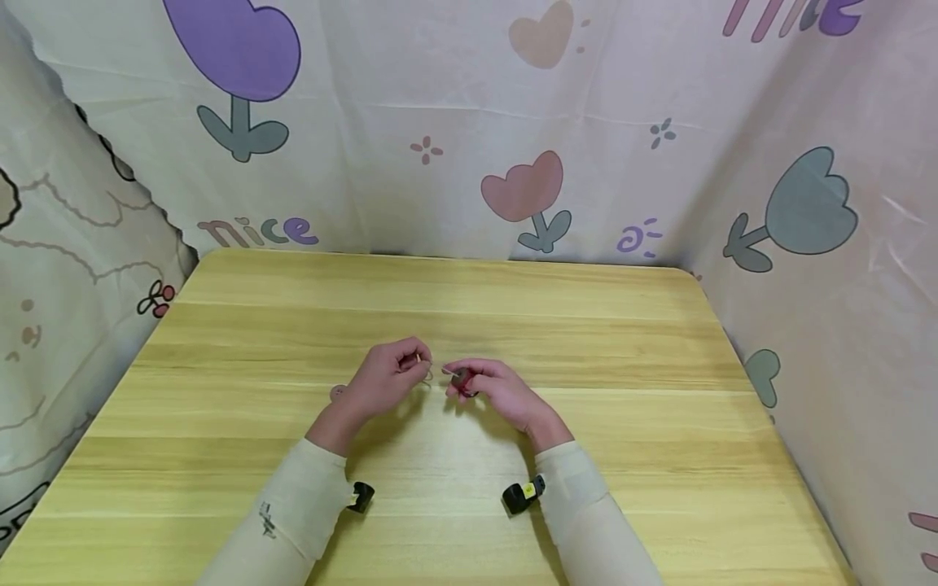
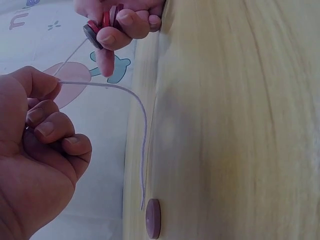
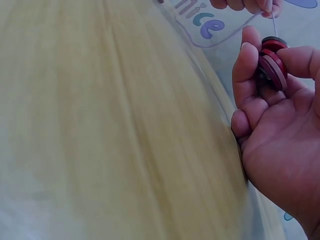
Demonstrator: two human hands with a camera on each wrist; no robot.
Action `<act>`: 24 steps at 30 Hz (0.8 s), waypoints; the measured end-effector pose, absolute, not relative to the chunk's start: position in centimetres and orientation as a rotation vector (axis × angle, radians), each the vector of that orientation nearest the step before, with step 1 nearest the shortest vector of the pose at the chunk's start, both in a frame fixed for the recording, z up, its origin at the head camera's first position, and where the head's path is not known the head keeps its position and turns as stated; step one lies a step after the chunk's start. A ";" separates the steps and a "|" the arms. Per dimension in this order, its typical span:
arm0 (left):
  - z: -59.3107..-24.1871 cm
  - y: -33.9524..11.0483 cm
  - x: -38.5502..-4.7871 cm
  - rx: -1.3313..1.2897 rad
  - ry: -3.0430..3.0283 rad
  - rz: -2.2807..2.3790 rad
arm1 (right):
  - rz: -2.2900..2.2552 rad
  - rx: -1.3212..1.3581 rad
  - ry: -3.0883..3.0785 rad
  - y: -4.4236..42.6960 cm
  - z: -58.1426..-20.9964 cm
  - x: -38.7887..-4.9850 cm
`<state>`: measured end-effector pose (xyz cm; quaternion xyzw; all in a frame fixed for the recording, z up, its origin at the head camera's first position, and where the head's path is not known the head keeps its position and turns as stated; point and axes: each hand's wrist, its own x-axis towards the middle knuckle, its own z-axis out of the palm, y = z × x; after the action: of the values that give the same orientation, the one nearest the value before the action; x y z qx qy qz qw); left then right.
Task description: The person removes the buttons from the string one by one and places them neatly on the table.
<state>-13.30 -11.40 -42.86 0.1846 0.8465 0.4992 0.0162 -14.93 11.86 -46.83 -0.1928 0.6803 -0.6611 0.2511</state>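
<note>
My left hand [image 1: 388, 378] pinches a thin white string [image 2: 144, 135] between thumb and fingertip. A loose end of it curves down, and the other part runs taut toward my right hand [image 1: 501, 391]. There, thumb and fingers hold a small stack of red and dark round buttons [image 3: 272, 65]. The string comes out of the dark button [image 2: 92, 36] at the end of the stack. A single reddish-brown button [image 1: 338, 392] lies on the table beside my left wrist, also seen in the left wrist view. My right fingers partly hide the stack.
The wooden table [image 1: 440, 521] extends under both arms. A patterned cloth [image 1: 410, 73] hangs behind its far edge and along both sides. Each sleeve carries a small black wrist camera, one at the left [image 1: 360, 497] and one at the right [image 1: 523, 496].
</note>
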 end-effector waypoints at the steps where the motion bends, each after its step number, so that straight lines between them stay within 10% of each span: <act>1: -42.8 -11.4 -13.3 0.578 2.635 1.555 | -1.799 -0.523 1.855 11.8 -46.9 -14.9; 24: -42.3 -11.2 -13.0 0.638 2.631 1.674 | -1.845 -0.501 1.959 11.1 -46.5 -14.5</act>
<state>-13.01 -11.23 -42.33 0.2003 0.8264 0.5259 -0.0204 -14.54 11.08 -46.50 -0.1793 0.7011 -0.6602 0.2009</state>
